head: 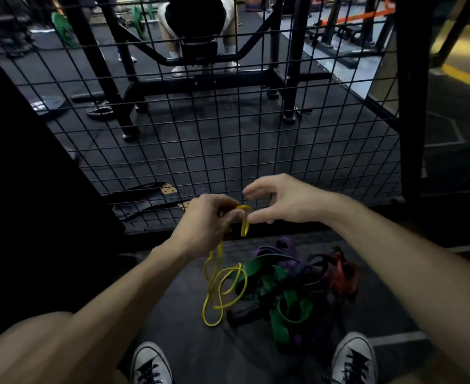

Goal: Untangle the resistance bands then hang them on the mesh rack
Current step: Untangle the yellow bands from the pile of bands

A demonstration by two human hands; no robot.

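Note:
A thin yellow resistance band [222, 284] hangs from my left hand [210, 220], which pinches its top loop; the rest trails down in loose coils to the floor. My right hand [280, 200] hovers just right of that loop with fingers and thumb curved apart, holding nothing. On the floor to the lower right lies a tangled pile of bands: green [286, 314], purple [289, 248], red [341, 273] and black. The black mesh rack [228, 139] stands upright straight ahead, just beyond my hands.
Black posts frame the mesh, one on the right [413, 106] and a dark panel on the left. Behind the mesh stand a gym rack frame [289, 79], a person's legs and weight plates. A leather belt [156, 198] lies at the mesh foot. My two sneakers [150, 364] are below.

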